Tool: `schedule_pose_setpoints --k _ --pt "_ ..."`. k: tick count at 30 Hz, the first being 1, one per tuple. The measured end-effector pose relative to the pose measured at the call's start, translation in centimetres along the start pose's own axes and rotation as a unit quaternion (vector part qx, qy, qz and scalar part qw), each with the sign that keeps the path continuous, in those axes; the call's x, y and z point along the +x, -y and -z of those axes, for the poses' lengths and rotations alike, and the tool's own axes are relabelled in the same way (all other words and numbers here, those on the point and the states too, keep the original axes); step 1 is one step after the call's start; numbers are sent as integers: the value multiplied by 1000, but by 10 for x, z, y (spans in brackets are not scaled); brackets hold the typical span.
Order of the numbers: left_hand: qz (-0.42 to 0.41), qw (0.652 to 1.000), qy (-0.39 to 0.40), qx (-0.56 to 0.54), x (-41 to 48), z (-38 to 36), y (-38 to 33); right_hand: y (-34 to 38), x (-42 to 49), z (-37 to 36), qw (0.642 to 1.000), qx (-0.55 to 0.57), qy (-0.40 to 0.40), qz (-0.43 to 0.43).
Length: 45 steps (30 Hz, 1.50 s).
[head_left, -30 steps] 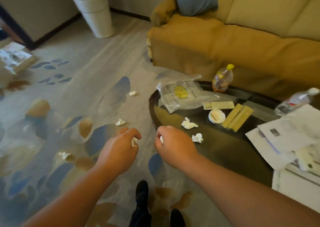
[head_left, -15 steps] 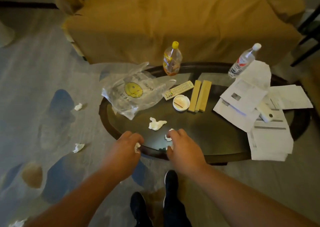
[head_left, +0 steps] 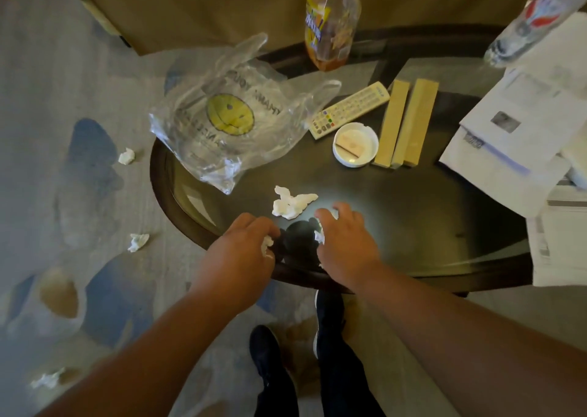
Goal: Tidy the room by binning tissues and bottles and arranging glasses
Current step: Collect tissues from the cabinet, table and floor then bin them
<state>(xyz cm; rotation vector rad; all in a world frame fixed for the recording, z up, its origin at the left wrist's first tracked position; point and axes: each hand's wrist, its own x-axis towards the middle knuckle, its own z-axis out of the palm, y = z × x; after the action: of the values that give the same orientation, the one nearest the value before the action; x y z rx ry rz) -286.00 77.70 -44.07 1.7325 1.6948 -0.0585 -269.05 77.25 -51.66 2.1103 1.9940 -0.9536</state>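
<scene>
Oval coffee table (head_left: 428, 226): a dark, glossy top within a dark wooden rim lies under the grip of the right hand (head_left: 344, 242) and extends well to its right, with a pale patch of reflected light around that grip. Carpet (head_left: 63, 67): pale grey with blue and tan leaf-like blotches, it spreads to the left of and nearer than the grip of the left hand (head_left: 241, 254). Sofa (head_left: 206, 6): its mustard-yellow fabric front stands well beyond both grips, behind the table's far edge.

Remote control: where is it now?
Head view, upper centre: the remote is on the table between the plastic bag and tan boxes, beside the white dish.
</scene>
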Motion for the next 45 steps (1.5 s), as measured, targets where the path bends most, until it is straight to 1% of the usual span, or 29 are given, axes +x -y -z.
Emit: schedule_pose_setpoints --k 6,9,12,15,20,24,28,33,36,40,45 --pt "-9 1000 7 -7 31 -16 -1 -17 21 -20 997 -62 16 31" --pt "-20 1000 5 -1 38 -24 -2 -23 26 -26 996 -72 21 44" --pt "-28 1000 7 2 44 -29 -2 -26 28 -24 997 -58 29 35" --pt "-29 999 8 12 52 -34 -3 -25 25 -13 999 -15 45 16" --pt "-40 998 -1 58 69 -48 -9 -27 15 14 997 70 21 -15" --pt "-54 992 11 113 81 -58 -11 -33 10 27 996 90 7 -16" --pt "-57 985 40 156 91 -71 -8 -40 5 36 995 104 5 -9" --pt "-39 978 49 198 99 -89 -2 -48 2 38 998 66 -16 3" --pt "-40 981 32 188 103 -95 -3 -50 2 39 999 44 -24 9" --pt "-27 991 26 128 100 -91 -9 -46 2 44 999 30 -25 14" --pt "-5 999 -5 45 69 -48 -16 -15 -7 61 999 20 -21 43"
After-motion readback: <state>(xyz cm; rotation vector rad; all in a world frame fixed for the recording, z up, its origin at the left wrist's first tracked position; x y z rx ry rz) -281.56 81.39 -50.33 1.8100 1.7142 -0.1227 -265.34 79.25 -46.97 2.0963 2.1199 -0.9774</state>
